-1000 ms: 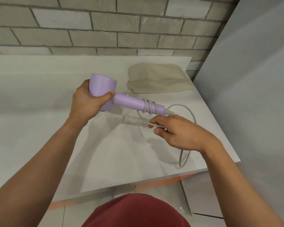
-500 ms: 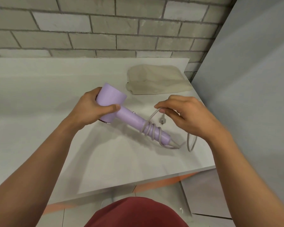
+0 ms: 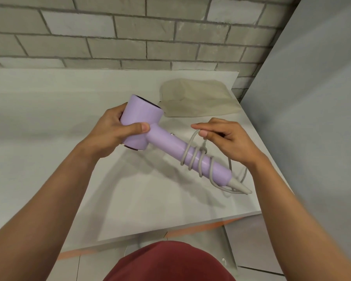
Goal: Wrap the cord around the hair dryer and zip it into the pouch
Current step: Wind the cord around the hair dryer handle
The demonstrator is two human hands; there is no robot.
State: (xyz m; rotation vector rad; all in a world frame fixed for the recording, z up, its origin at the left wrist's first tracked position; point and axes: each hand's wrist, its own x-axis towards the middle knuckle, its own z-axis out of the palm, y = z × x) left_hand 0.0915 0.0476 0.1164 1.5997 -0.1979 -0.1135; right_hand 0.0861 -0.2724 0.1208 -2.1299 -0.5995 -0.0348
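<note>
Fingers of your left hand [image 3: 114,134] curl round the barrel of the lilac hair dryer [image 3: 142,120], thumb pressed across its near side. You hold it above the table [image 3: 49,122] with the handle slanting down to the right. The fingertips of that hand are hidden behind the barrel. Your right hand [image 3: 229,142] pinches the grey cord [image 3: 199,161] between thumb and forefinger just above the handle; the other fingers fold under, and you cannot tell whether they grip anything more. About four loose turns of cord circle the lower half of the handle, and a loop runs back from the pale tip at its end. A further stretch passes behind your right wrist, so its course there is hidden. The plug is hard to make out; a small knob-like shape behind the coils may be it. The beige pouch [image 3: 197,100] lies flat on the table beyond the dryer, near the far right corner and apart from both hands. Its zip is too indistinct to say whether it stands open. A red garment [image 3: 170,262] is cut off at the bottom edge.
</note>
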